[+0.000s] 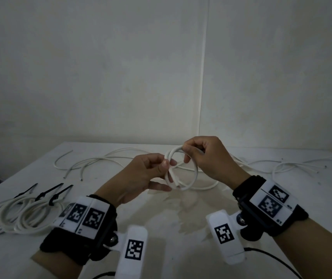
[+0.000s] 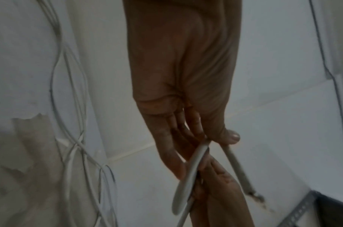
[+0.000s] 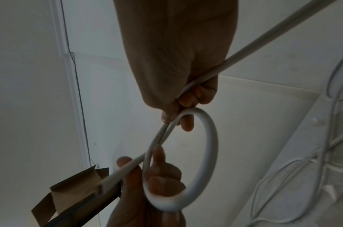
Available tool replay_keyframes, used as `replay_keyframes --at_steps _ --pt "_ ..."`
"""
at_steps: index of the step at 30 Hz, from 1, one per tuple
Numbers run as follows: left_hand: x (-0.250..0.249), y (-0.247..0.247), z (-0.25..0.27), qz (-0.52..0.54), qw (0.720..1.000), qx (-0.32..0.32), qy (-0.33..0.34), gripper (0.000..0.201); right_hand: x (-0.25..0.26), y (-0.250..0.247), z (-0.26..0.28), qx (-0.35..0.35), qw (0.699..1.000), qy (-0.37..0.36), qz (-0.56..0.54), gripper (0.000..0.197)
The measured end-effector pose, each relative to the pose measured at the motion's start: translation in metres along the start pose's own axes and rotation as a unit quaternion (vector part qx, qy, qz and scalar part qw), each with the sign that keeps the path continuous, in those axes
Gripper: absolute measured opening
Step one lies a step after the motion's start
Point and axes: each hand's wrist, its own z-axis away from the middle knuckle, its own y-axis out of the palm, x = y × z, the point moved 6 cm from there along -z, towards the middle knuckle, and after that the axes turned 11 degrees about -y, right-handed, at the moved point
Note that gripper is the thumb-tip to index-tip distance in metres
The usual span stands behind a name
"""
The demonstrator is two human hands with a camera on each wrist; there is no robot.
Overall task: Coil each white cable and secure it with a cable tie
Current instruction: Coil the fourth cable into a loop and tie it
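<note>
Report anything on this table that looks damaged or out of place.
The white table surface has a worn, peeling beige patch below the white cable loop that both hands hold. Loose white cables sprawl uncoiled behind.

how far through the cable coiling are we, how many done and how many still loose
Done: three tied coils lie at the table's near left, each with a black cable tie. In hand: the left hand and right hand grip the first loop of another white cable. Left: loose cables still sprawl across the back; their count is unclear.
</note>
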Motion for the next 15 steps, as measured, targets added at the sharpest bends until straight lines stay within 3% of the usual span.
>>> replay_keyframes --at_steps 4,6,8,11,15 --pt "-0.006 -0.003 -0.002 -0.062 0.991 -0.108 0.043 0.013 -0.003 0.0 0.003 -0.011 1.0 0.017 -0.014 0.024" --pt "-0.009 -0.013 -0.003 -0.134 0.97 -0.185 0.083 0.016 -0.002 0.002 0.006 0.004 0.999 0.034 -0.036 0.02" --pt "-0.014 -0.018 -0.002 -0.231 0.933 -0.243 0.133 0.019 -0.001 0.006 0.008 0.021 0.995 0.062 -0.077 0.019" --pt "-0.018 -0.018 0.001 -0.332 0.884 -0.273 0.186 0.019 -0.003 0.007 0.009 0.03 0.987 0.106 -0.117 0.02" --pt "-0.022 -0.013 0.003 -0.492 0.772 -0.301 0.266 0.032 -0.002 0.007 0.01 0.061 0.984 0.127 -0.108 0.019"
